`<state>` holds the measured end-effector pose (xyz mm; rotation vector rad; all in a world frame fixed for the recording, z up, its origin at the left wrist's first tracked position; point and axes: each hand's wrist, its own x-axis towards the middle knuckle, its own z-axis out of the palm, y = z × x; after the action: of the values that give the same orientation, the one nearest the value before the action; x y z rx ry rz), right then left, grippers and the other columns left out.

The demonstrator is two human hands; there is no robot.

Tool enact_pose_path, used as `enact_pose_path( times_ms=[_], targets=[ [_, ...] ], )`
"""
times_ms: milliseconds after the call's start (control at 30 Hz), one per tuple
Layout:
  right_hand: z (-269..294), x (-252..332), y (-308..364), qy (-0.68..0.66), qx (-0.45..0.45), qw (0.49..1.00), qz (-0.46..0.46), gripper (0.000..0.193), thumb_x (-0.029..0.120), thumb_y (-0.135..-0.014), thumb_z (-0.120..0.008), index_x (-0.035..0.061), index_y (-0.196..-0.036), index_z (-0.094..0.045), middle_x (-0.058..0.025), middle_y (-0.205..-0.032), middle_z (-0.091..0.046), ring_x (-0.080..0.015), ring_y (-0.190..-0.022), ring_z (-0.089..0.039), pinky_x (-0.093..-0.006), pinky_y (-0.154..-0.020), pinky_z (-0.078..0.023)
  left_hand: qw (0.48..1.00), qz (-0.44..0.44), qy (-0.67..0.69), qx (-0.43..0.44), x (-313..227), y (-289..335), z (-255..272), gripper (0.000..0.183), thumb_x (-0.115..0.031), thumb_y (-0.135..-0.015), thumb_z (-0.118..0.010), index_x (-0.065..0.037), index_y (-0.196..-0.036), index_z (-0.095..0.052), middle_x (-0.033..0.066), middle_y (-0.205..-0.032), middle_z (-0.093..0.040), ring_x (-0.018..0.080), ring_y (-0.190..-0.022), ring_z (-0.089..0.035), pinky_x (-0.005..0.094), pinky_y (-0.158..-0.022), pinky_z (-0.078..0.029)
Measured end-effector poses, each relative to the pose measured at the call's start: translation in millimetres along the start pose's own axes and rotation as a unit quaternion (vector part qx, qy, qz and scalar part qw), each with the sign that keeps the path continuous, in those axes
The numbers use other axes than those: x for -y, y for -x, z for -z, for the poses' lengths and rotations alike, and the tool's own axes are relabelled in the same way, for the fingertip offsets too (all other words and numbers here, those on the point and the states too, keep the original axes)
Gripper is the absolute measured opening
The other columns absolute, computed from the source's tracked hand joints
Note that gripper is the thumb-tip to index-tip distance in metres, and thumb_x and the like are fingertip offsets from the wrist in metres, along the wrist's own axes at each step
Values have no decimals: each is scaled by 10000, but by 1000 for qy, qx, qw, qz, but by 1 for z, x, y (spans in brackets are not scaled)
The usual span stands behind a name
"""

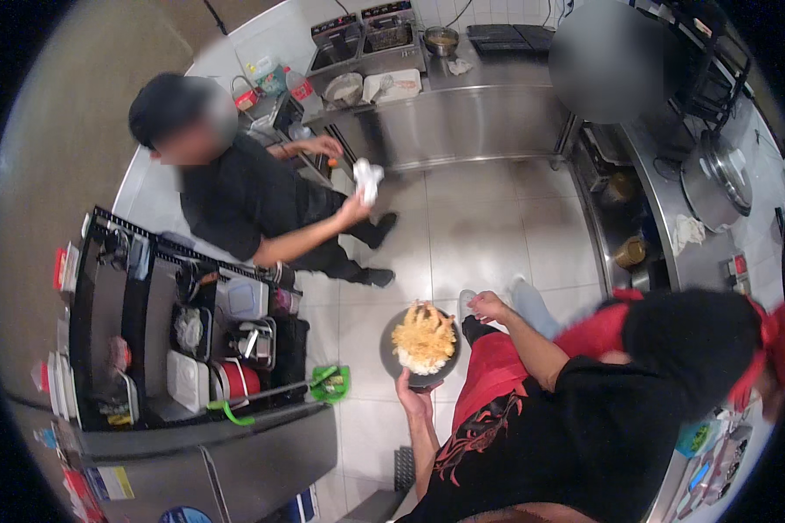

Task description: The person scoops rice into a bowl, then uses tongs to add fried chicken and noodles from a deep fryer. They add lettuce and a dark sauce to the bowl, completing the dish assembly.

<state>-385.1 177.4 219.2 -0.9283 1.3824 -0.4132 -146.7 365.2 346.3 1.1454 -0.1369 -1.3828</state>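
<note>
My left hand supports a dark bowl from its near rim, fingers wrapped under it. White rice shows at the bowl's near side, under a golden pile of fried food that looks like tempura. To the right of the bowl, my right hand hangs in the air, apart from it. Its fingers are curled together, and whatever they pinch, if anything, is too small to make out. Below that hand a grey shoe shows on the floor.
A co-worker in black stands ahead left, holding a white cloth. Another person's black cap is close at my right. A rack of containers stands left. Steel counters carry fryers and a large pot.
</note>
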Motion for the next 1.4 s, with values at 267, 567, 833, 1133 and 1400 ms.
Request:
enact_pose_path(
  times_ms=[267,567,833,1133,1400],
  targets=[
    [125,104,-121,-72,-100,991,-54,282,310,-894,-681,65,-1032,-658,-55,-890,-650,-163,-721,-646,-325,-556,-542,997,14,-31,69,-46,-170,-151,621,-499,-995,-501,-30,-1401,-476,131,-1305,-616,267,-1107,-662,411,-768,-616],
    [312,318,-175,-6,-226,964,136,474,351,-887,-723,-3,-1180,-604,-76,-1003,-682,-145,-809,-666,-334,-686,-556,983,50,-46,168,-79,-377,-344,493,-348,-970,-520,34,-1273,-592,123,-1216,-659,239,-1096,-639,363,-955,-482],
    [401,635,-250,259,-253,843,399,549,455,-910,-667,0,-1211,-596,-207,-1133,-658,-331,-1028,-656,-427,-917,-509,965,96,-70,236,-51,-561,-477,348,-257,-900,-605,45,-1050,-692,88,-1014,-696,194,-942,-650,326,-888,-482],
    [388,859,-519,636,-258,631,362,552,214,-909,-632,119,-1423,-457,-287,-1385,-452,-484,-1265,-484,-551,-1040,-438,952,129,-120,251,-82,-681,-528,316,-185,-864,-650,37,-1089,-670,84,-1005,-701,192,-895,-671,321,-847,-529],
    [408,887,-601,698,-211,580,364,253,154,-811,-684,69,-1049,-685,-172,-1049,-660,-358,-1116,-617,-497,-911,-529,952,192,-80,225,-115,-699,-542,365,-193,-862,-618,58,-1125,-640,116,-1037,-698,233,-919,-683,365,-867,-549]
  ],
)
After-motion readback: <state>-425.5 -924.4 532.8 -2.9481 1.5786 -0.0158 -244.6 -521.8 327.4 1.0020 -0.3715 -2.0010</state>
